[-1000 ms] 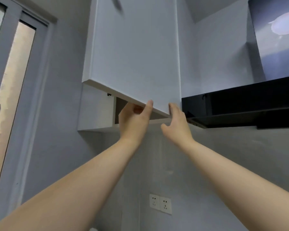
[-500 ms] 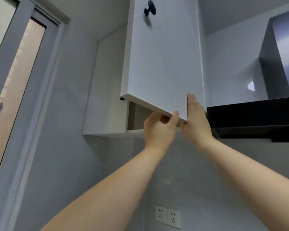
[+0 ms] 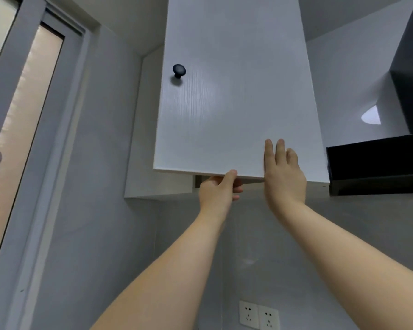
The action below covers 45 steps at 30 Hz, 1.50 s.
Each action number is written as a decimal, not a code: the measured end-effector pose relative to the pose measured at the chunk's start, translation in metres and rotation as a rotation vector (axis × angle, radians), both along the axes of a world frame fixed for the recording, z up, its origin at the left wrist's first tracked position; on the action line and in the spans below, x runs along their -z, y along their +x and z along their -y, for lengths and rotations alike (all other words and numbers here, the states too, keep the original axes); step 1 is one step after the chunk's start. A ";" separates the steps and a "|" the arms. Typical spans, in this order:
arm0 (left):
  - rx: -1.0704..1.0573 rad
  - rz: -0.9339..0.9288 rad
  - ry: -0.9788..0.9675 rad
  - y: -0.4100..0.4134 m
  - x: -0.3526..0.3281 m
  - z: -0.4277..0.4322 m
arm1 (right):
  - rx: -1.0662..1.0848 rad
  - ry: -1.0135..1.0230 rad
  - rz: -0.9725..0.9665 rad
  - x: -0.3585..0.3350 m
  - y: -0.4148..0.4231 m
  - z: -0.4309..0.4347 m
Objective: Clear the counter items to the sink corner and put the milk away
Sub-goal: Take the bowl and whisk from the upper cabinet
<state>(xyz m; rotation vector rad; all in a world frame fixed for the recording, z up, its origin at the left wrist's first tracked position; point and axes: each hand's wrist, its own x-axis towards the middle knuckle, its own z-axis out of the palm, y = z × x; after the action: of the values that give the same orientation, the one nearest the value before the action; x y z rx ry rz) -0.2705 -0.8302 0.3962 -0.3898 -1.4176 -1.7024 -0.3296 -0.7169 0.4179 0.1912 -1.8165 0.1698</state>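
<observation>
A white wall cabinet door (image 3: 234,96) with a black knob (image 3: 178,70) hangs overhead, nearly closed, with a narrow dark gap under its bottom edge. My left hand (image 3: 218,191) grips that bottom edge, thumb on the front and fingers curled behind it. My right hand (image 3: 283,172) lies flat on the door's front near the lower right corner, fingers straight and pointing up. No milk or counter items are in view.
A black range hood (image 3: 377,163) juts out just right of the cabinet. A window frame (image 3: 34,139) fills the left side. Two white wall sockets (image 3: 259,315) sit low on the grey wall.
The door has swung toward the cabinet, and the gap beneath it has shrunk. My right hand moved from the bottom edge up onto the door's front. My left hand kept its grip.
</observation>
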 end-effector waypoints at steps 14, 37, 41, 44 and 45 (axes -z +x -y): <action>0.251 0.127 0.199 -0.087 -0.005 0.038 | 0.154 0.383 -0.180 -0.006 -0.066 -0.009; -0.994 0.195 -0.998 -0.140 -0.040 0.076 | 0.030 0.331 -0.021 -0.035 -0.087 0.011; -0.918 0.162 -0.984 -0.149 -0.044 0.076 | 0.062 0.344 -0.050 -0.040 -0.093 0.012; -0.857 0.141 -0.984 -0.157 -0.043 0.077 | 0.087 0.340 -0.061 -0.039 -0.099 0.012; -0.840 0.139 -0.984 -0.161 -0.042 0.078 | 0.099 0.345 -0.064 -0.038 -0.102 0.013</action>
<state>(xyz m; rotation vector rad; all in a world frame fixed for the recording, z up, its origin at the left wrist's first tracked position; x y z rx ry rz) -0.4312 -0.9082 0.4381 -0.1349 -2.0639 -0.3003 -0.4319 -0.7295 0.4557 0.3443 -1.7769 -0.2197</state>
